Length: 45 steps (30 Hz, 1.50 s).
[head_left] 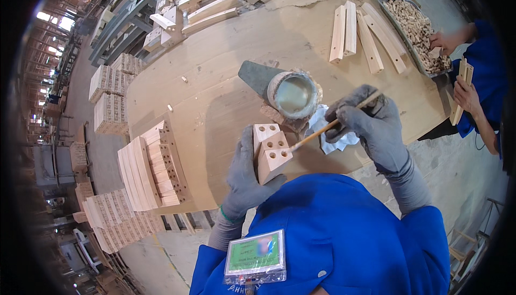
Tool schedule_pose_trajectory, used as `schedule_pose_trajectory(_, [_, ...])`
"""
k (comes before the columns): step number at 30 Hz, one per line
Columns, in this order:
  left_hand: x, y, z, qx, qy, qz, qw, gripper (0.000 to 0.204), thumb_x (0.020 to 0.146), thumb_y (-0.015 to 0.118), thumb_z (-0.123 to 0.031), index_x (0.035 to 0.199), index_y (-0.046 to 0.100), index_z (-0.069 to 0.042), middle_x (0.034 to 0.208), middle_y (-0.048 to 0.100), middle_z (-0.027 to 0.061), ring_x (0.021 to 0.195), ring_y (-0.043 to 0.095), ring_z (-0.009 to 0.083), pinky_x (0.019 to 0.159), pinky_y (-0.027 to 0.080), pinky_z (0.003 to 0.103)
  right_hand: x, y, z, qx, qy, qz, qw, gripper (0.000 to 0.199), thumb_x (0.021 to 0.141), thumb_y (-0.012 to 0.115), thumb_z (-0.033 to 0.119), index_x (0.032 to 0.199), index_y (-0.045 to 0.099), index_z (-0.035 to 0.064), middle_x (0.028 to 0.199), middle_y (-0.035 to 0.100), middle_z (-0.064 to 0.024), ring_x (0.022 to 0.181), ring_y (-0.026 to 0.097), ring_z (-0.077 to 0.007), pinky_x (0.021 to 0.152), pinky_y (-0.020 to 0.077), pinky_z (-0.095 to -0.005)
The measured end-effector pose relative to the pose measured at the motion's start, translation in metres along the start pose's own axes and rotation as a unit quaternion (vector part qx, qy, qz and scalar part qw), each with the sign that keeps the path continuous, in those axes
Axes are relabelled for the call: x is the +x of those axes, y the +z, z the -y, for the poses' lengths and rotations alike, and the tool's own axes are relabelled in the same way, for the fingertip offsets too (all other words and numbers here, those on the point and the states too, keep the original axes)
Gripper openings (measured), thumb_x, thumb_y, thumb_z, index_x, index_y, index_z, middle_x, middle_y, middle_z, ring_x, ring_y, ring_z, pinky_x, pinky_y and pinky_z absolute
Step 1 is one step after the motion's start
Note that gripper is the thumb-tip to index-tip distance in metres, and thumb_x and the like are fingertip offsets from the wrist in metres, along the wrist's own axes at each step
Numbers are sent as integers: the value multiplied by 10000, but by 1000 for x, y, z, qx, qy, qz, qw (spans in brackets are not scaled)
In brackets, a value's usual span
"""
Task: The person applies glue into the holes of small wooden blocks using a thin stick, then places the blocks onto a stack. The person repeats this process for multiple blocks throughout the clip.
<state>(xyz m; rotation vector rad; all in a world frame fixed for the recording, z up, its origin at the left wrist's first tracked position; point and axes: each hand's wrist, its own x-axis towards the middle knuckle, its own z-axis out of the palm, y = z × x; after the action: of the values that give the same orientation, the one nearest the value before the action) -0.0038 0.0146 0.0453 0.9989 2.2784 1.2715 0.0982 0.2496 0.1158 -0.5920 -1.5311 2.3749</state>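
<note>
My gloved left hand is closed round several wooden pieces, their end faces turned up with pairs of drilled holes. Between the fingers of my gloved right hand is a thin wooden brush, slanting down to the left. Its tip is at the edge of the nearest end face, beside a hole; whether it touches cannot be made out. Just beyond the pieces stands a crusted pot with pale, glue-like liquid in it. A crumpled white cloth or paper lies beneath my right hand.
Stacked drilled wooden pieces lie on the table's left side. A dark flat plate is beside the pot. Long wooden parts lie at the far right, by a tray of dowels. A co-worker's hand holds wooden parts there.
</note>
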Motion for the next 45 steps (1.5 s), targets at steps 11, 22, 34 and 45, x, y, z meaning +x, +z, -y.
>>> schedule_pose_trajectory(11, [-2, 0, -16, 52, 18, 18, 998, 1027, 589, 770, -195, 1397, 194, 74, 1236, 448, 249, 1112, 523, 367, 912, 452, 402, 12, 31, 26, -93, 11, 205, 974, 167, 837, 627, 2, 986, 565, -38, 886, 646, -95, 818, 628, -134, 743, 520, -254])
schedule_pose_trajectory(22, [-6, -4, -21, 90, 89, -11, 992, 1027, 580, 786, -207, 1380, 215, 92, 1173, 478, 246, 1028, 546, 372, 856, 468, 403, 2, 34, 44, -140, -33, 255, 956, 141, 866, 592, 42, 985, 560, -25, 871, 611, -53, 824, 577, -113, 741, 481, -247])
schedule_pose_trajectory(34, [-19, -26, -33, 152, 188, -89, 966, 1069, 567, 797, -183, 1382, 178, 126, 1281, 427, 272, 1130, 516, 368, 936, 434, 400, -25, 37, 44, -110, -117, 277, 947, 95, 855, 610, 2, 943, 588, -27, 813, 586, -39, 794, 580, -107, 728, 470, -231])
schedule_pose_trajectory(45, [-25, -36, -34, 280, 225, -177, 916, 1032, 600, 790, -208, 1376, 189, 111, 1177, 466, 261, 1042, 506, 418, 916, 421, 455, -33, 27, 45, 9, -54, 148, 987, 160, 772, 637, -50, 899, 539, -53, 876, 626, -171, 831, 663, -260, 764, 580, -374])
